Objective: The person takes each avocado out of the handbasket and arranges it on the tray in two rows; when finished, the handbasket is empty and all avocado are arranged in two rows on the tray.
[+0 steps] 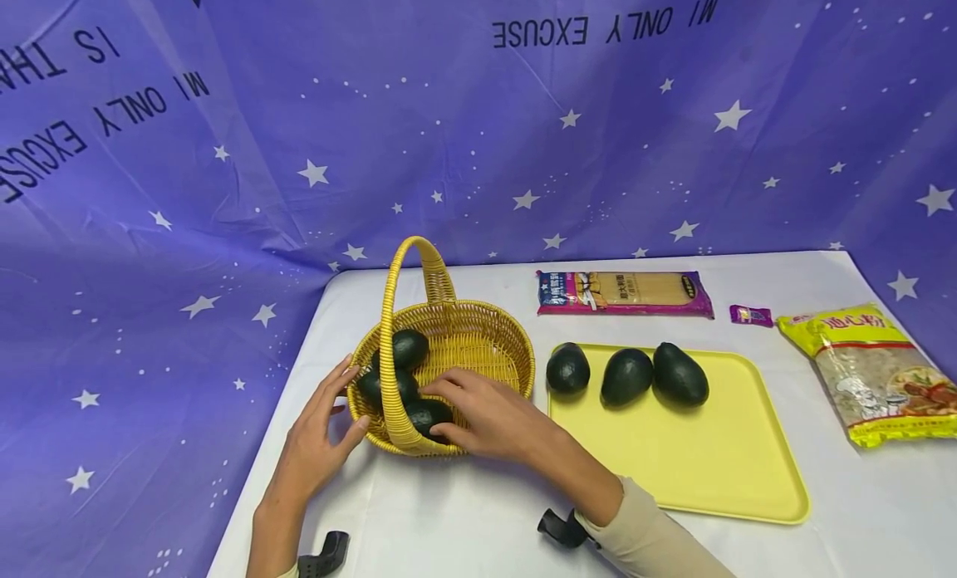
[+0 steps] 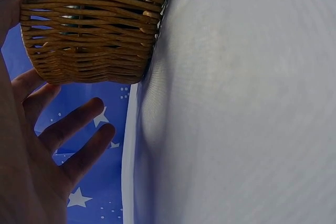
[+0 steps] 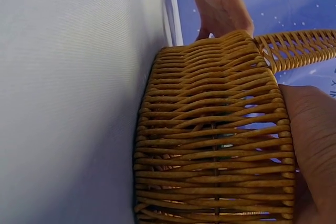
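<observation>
A yellow wicker basket (image 1: 489, 312) with a tall arched handle stands on the table and holds several dark green avocados. My right hand (image 1: 493, 412) reaches over the basket's near rim, its thumb and fingers around the nearest avocado (image 1: 429, 415). Another avocado (image 1: 399, 387) lies just behind that one, and a further avocado (image 1: 409, 348) is deeper in. At the basket's left side is my left hand (image 1: 314, 437), with fingers spread and fairly straight, fingertips at the wicker wall (image 2: 94, 40). In the right wrist view the wall hides most of the right fingers.
Right of the basket, a yellow tray (image 1: 718, 462) carries three avocados (image 1: 626, 377) along its far side. Behind it lie a pack of noodles (image 1: 635, 294) and a small purple packet (image 1: 751, 315). A large yellow-and-clear bag (image 1: 878, 374) lies at the right edge.
</observation>
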The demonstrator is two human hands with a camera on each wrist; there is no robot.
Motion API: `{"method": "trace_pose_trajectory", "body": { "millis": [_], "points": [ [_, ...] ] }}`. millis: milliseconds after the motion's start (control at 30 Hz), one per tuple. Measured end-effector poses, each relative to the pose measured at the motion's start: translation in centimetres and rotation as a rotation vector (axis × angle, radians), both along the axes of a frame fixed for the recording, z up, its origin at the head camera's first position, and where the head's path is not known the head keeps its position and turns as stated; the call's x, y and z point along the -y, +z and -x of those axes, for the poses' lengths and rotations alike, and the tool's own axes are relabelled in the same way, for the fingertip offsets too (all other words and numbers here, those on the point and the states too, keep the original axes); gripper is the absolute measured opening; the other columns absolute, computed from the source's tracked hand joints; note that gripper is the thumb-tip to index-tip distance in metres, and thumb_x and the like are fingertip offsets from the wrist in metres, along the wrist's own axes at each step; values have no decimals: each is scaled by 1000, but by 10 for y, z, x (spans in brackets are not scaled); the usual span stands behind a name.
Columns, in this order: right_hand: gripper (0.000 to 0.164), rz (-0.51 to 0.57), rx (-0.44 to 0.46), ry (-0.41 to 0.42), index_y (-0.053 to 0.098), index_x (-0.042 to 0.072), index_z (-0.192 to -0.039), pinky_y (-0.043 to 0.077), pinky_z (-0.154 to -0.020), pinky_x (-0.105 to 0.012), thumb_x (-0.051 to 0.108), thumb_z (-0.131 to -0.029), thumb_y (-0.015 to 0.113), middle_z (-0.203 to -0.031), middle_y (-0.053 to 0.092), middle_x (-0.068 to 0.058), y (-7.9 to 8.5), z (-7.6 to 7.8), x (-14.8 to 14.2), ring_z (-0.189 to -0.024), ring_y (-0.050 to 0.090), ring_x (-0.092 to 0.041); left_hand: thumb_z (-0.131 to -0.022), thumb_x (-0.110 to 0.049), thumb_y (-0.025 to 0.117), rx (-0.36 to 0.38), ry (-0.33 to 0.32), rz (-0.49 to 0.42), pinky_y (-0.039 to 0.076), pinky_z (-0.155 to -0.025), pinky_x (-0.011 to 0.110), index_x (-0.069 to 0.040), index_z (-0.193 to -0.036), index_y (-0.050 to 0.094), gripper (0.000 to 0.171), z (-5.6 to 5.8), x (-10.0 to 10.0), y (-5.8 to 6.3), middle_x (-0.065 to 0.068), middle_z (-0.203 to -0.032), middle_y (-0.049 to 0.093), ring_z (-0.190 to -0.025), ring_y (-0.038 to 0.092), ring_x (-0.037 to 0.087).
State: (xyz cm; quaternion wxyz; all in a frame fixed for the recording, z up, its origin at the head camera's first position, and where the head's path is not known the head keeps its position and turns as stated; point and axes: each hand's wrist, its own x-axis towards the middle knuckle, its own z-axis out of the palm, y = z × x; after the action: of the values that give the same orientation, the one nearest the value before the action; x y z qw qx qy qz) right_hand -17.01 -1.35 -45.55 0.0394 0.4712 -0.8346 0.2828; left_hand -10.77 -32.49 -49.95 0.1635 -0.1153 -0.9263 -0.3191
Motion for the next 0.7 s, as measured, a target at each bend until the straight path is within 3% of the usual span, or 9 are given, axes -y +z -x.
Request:
{"method": "trace_pose_trajectory", "body": {
  "millis": [700],
  "points": [
    [49, -70, 52, 9, 65, 17, -146, 59, -97, -26, 35, -102, 76, -133, 66, 0, 1, 5, 18, -115, 66, -12, -96, -19, 78, -7, 1, -2, 53, -101, 16, -23, -166, 43, 79, 1, 1, -3, -3, -174, 36, -125, 61, 15]
  ]
}}
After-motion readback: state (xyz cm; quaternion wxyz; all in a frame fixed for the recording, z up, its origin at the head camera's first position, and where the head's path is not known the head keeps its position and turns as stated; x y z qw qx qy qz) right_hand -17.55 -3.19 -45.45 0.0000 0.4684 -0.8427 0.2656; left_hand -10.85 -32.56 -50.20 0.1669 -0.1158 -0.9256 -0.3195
